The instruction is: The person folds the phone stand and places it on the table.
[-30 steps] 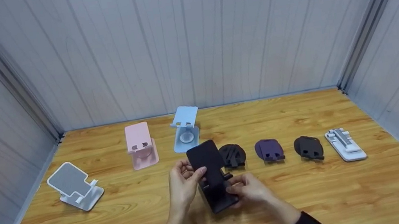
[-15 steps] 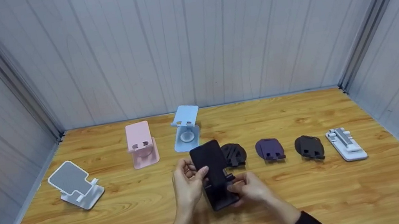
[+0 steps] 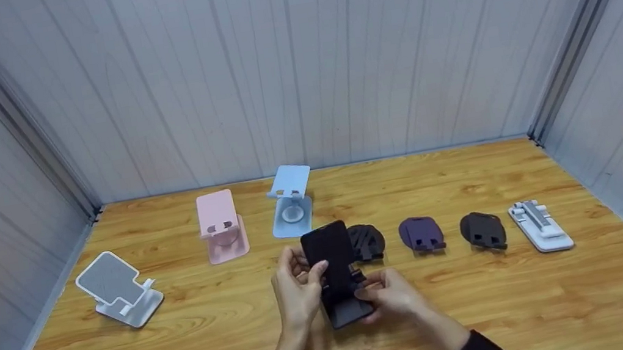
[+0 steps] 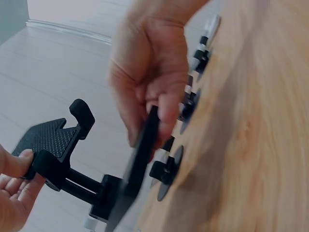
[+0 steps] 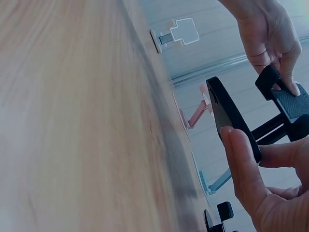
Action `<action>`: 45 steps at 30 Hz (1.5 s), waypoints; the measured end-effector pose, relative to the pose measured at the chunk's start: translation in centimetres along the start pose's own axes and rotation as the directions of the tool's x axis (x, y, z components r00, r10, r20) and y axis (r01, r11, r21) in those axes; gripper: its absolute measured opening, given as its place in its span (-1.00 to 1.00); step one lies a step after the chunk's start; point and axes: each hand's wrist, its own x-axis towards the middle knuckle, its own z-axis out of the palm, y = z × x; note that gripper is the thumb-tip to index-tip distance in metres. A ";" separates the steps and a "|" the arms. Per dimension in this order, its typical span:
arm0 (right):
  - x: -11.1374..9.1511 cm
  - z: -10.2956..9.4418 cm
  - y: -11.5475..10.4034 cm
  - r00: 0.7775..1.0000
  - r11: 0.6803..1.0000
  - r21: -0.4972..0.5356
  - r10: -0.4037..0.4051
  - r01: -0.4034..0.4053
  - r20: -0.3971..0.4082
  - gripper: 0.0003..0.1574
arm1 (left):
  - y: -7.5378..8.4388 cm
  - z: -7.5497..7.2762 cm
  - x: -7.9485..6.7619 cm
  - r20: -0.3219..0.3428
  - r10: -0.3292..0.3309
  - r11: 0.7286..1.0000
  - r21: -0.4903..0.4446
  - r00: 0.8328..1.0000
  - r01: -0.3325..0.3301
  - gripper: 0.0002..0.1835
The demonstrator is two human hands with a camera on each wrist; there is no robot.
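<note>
A black phone stand (image 3: 329, 252) is held up over the wooden table, its cradle plate unfolded on a twin-rod arm above a flat base. My left hand (image 3: 297, 294) pinches the left side of the cradle plate, thumb on its face. At the base, my right hand (image 3: 390, 294) grips the right edge between thumb and fingers. In the left wrist view, the stand's base (image 4: 137, 169) hangs clear of the table, and the plate shows a textured pad (image 4: 50, 140) between two hooked arms. The right wrist view shows fingers (image 5: 244, 164) flat against the underside of the base.
Unfolded stands in white-grey (image 3: 112, 285), pink (image 3: 216, 214) and light blue (image 3: 291, 181) stand left and behind. Folded ones lie rightward: black (image 3: 366, 244), purple (image 3: 421, 234), dark grey (image 3: 483, 229) and white (image 3: 541, 227). Panel walls (image 3: 295, 66) enclose the table's back and sides.
The cradle plate and my left hand have shifted slightly right, and the plate now lies more in line over the base. My right hand keeps its grip on the base, almost unmoved.
</note>
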 end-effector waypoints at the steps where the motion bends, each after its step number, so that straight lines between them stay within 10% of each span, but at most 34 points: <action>1: 0.0 0.0 0.0 1.000 1.000 0.001 -0.001 0.001 0.000 -0.81 | -0.2 0.0 0.0 0.003 0.018 1.000 0.007 1.000 -0.018 -0.71; 16: -0.1 -0.1 0.0 0.998 1.000 0.016 -0.009 0.008 0.060 -0.66 | -2.2 -0.3 0.2 -0.020 0.177 0.977 0.126 0.984 -0.173 -0.70; 27: -0.4 0.2 -0.2 0.998 0.999 0.044 -0.006 0.003 0.068 -0.67 | -4.1 -0.4 0.6 -0.052 0.426 0.890 0.203 0.903 -0.408 -0.65; 38: -0.5 0.1 -0.4 0.997 0.998 0.051 0.035 -0.038 0.065 -0.66 | -4.6 -0.6 0.6 -0.079 0.479 0.863 0.224 0.874 -0.453 -0.61; 45: -0.5 0.0 -0.5 0.998 0.994 0.095 0.047 -0.052 0.050 -0.67 | -3.8 -0.7 0.7 -0.064 0.436 0.877 0.255 0.898 -0.408 -0.70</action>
